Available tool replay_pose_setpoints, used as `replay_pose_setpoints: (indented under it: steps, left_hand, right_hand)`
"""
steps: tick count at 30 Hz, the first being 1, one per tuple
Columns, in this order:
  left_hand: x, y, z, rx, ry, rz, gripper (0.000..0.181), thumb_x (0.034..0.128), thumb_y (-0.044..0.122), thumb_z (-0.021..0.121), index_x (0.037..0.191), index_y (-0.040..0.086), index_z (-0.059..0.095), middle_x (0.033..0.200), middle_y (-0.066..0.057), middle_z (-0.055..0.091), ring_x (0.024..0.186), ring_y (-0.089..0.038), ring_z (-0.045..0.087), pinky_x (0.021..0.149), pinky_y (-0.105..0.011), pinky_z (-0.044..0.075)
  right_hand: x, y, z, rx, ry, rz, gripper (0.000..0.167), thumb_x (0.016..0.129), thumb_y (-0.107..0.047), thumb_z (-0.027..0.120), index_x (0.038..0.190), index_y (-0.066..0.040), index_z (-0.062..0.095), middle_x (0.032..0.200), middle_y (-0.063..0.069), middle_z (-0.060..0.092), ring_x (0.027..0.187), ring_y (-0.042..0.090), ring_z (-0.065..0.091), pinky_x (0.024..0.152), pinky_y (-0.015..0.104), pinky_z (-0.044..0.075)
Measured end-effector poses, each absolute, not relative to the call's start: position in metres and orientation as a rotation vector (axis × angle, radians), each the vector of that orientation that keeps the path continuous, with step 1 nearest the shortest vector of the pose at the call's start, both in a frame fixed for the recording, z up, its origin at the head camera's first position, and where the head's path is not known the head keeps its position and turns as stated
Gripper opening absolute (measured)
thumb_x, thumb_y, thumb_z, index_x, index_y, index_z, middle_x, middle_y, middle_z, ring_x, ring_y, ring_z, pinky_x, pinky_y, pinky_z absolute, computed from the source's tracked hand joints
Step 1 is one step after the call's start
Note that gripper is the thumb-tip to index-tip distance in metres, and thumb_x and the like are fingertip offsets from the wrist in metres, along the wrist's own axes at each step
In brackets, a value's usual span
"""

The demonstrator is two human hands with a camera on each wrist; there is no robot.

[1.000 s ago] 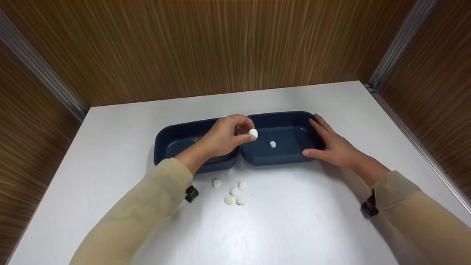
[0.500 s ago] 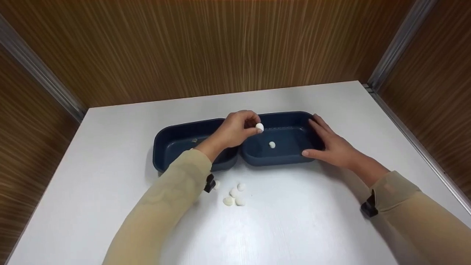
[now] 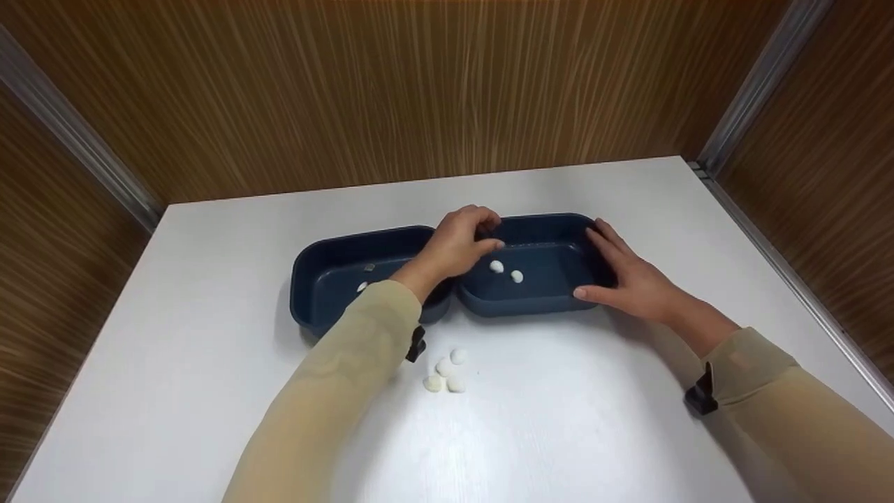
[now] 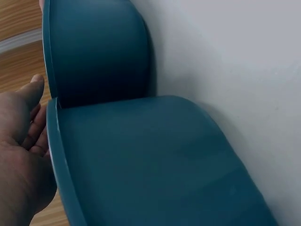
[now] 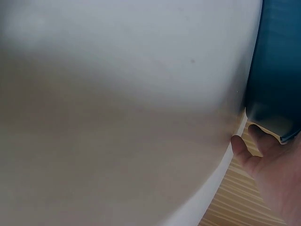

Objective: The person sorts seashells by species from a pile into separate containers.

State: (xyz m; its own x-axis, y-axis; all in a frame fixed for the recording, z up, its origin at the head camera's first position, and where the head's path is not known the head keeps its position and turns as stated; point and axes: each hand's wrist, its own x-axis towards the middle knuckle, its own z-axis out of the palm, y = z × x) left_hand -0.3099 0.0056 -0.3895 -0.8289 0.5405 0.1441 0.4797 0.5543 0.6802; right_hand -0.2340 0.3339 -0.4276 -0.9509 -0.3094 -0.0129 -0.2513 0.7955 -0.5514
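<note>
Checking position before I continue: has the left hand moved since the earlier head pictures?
Yes. Against the right blue tray, the left hand has shifted rightward and slightly toward the wood-grain back wall.

A person's left hand (image 3: 457,242) hovers over the right-side dark blue dish (image 3: 545,304), thumb and fingers apart. Two small white balls (image 3: 517,276) show inside. The right hand (image 3: 632,279) rests against that dish's right end. Beside it stands another dark blue dish (image 3: 299,290); four whitish lumps (image 3: 444,367) lie on the white table (image 3: 559,412).
</note>
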Motion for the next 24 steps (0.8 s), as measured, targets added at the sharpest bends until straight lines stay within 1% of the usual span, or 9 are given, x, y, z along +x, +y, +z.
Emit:
replay_pose_setpoints:
  steps: [5,9,11,15,17,20,24]
  left_hand:
    - [-0.308,-0.002,-0.385,0.859,2.715,1.141,0.039,0.1032,0.020,0.074,0.137,0.003,0.066,0.129,-0.010,0.066,0.120,-0.022,0.062,0.106,-0.031,0.049]
    - [-0.299,-0.010,-0.375,0.852,2.688,1.167,0.038,0.1037,0.021,0.073,0.138,0.005,0.066,0.130,-0.010,0.065,0.121,-0.021,0.061,0.107,-0.031,0.049]
    - [-0.293,-0.015,-0.369,0.854,2.667,1.192,0.038,0.1038,0.022,0.073,0.138,0.006,0.066,0.131,-0.010,0.065,0.121,-0.020,0.061,0.107,-0.031,0.049]
    - [-0.281,-0.028,-0.358,0.905,2.630,1.243,0.036,0.1036,0.021,0.073,0.136,0.007,0.066,0.131,-0.011,0.066,0.120,-0.023,0.061,0.107,-0.035,0.050]
    - [-0.273,-0.034,-0.353,0.932,2.624,1.248,0.036,0.1036,0.022,0.073,0.136,0.007,0.067,0.130,-0.009,0.066,0.120,-0.023,0.061,0.108,-0.037,0.049]
    - [-0.262,-0.046,-0.349,0.959,2.612,1.261,0.036,0.1035,0.022,0.073,0.135,0.007,0.067,0.130,-0.008,0.067,0.119,-0.021,0.062,0.107,-0.037,0.050]
    - [-0.247,-0.061,-0.350,1.004,2.594,1.309,0.034,0.1015,0.020,0.076,0.131,0.006,0.070,0.126,-0.008,0.069,0.117,-0.021,0.064,0.105,-0.037,0.052]
  right_hand:
    - [-0.235,0.334,-0.427,-0.456,2.881,-0.852,0.104,0.097,-0.057,0.072,0.172,-0.020,0.011,0.179,0.002,-0.006,0.161,0.043,0.012,0.120,0.073,0.022]
    - [-0.236,0.336,-0.426,-0.453,2.879,-0.845,0.104,0.097,-0.058,0.071,0.172,-0.020,0.011,0.179,0.003,-0.006,0.161,0.043,0.012,0.120,0.073,0.022]
    - [-0.237,0.337,-0.425,-0.449,2.878,-0.834,0.104,0.097,-0.058,0.071,0.172,-0.020,0.010,0.179,0.003,-0.006,0.161,0.044,0.012,0.120,0.073,0.022]
    - [-0.237,0.339,-0.423,-0.437,2.875,-0.822,0.104,0.097,-0.058,0.071,0.172,-0.019,0.011,0.179,0.003,-0.006,0.161,0.044,0.012,0.120,0.074,0.021]
    - [-0.238,0.340,-0.422,-0.436,2.875,-0.826,0.104,0.097,-0.058,0.071,0.172,-0.020,0.011,0.179,0.003,-0.006,0.161,0.044,0.012,0.120,0.074,0.021]
    - [-0.239,0.342,-0.424,-0.447,2.880,-0.830,0.104,0.097,-0.056,0.072,0.172,-0.019,0.011,0.179,0.003,-0.006,0.160,0.045,0.013,0.119,0.074,0.022]
    - [-0.240,0.345,-0.425,-0.460,2.892,-0.824,0.103,0.098,-0.056,0.071,0.172,-0.017,0.012,0.179,0.003,-0.006,0.159,0.046,0.014,0.118,0.075,0.023]
